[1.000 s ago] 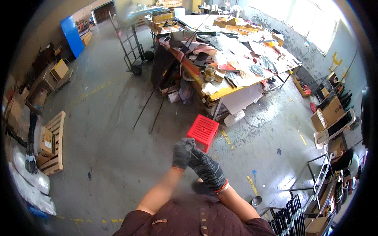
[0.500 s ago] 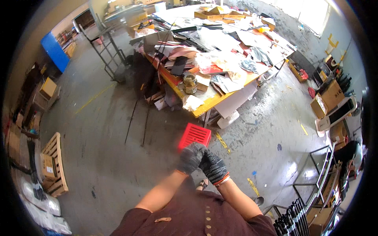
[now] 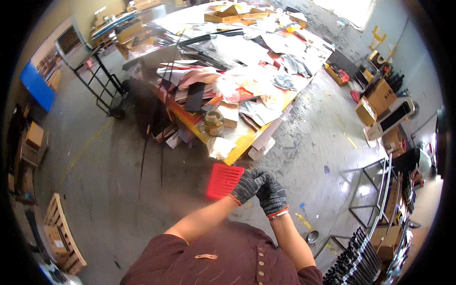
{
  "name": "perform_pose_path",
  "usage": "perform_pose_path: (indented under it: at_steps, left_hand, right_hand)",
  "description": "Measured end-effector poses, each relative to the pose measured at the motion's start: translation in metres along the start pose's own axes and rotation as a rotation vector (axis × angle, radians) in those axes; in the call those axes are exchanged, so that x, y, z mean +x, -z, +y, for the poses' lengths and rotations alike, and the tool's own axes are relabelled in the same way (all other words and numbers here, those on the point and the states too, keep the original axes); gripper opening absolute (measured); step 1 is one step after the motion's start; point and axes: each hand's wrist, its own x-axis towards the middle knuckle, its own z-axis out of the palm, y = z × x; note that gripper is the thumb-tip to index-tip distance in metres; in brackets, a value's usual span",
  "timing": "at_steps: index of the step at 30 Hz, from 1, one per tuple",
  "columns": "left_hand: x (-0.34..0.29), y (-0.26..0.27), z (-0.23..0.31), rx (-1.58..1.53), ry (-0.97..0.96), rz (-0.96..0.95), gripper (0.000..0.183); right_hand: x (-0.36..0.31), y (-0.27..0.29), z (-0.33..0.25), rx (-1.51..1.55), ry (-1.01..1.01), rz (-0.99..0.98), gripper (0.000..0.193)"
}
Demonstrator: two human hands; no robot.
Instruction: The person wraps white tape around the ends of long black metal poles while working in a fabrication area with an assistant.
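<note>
My left hand point(image 3: 248, 185) and my right hand point(image 3: 272, 194) meet in front of my body, both in dark grey knitted gloves with orange cuffs. Their fingers are curled and pressed against each other. Anything between them is hidden. Just left of my left hand, lower down, is a red slotted plastic stool or crate point(image 3: 221, 181); it looks apart from the glove. A pale band circles my right wrist beside the cuff.
Ahead stands a yellow-edged table point(image 3: 241, 151) heaped with sheets and scraps, a glass jar point(image 3: 214, 122) near its corner. At left are a hand truck point(image 3: 97, 85) and a wooden pallet point(image 3: 61, 232). Metal frames point(image 3: 373, 190) and black rods point(image 3: 354, 259) stand at right.
The table's near corner and the red plastic thing now appear further left in view. My joined hands have shifted right relative to the red thing and stay together.
</note>
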Motion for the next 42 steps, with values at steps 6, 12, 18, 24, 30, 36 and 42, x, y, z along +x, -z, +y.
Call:
perform_pose_path:
  at_steps: [6, 12, 18, 24, 30, 36, 42]
  left_hand:
    - [0.038, 0.012, 0.0, 0.618, -0.362, 0.172, 0.014]
    - [0.084, 0.003, -0.038, 0.718, -0.234, 0.191, 0.016]
    - [0.164, 0.069, -0.08, 0.875, -0.182, 0.166, 0.006]
    - [0.216, 0.102, -0.032, -0.231, 0.153, -0.046, 0.025]
    - [0.202, 0.076, -0.082, -0.872, -0.034, -0.125, 0.034]
    - [0.07, 0.012, -0.005, -0.343, -0.074, 0.083, 0.047]
    - [-0.026, -0.116, -0.033, 0.137, 0.021, -0.282, 0.043]
  right_hand:
    - [0.023, 0.007, 0.023, 0.262, 0.061, 0.279, 0.031]
    - [-0.021, 0.01, 0.0, -0.172, 0.157, 0.189, 0.038]
    - [-0.146, 0.014, -0.014, -0.387, 0.227, 0.444, 0.036]
    - [-0.196, 0.072, 0.027, -0.244, 0.163, 0.882, 0.031]
    - [-0.205, 0.085, 0.009, 0.154, 0.407, 0.716, 0.056]
    - [-0.213, 0.093, -0.069, 0.673, 0.757, 0.357, 0.08]
    - [-0.288, 0.129, -0.085, 0.758, 0.923, 0.243, 0.083]
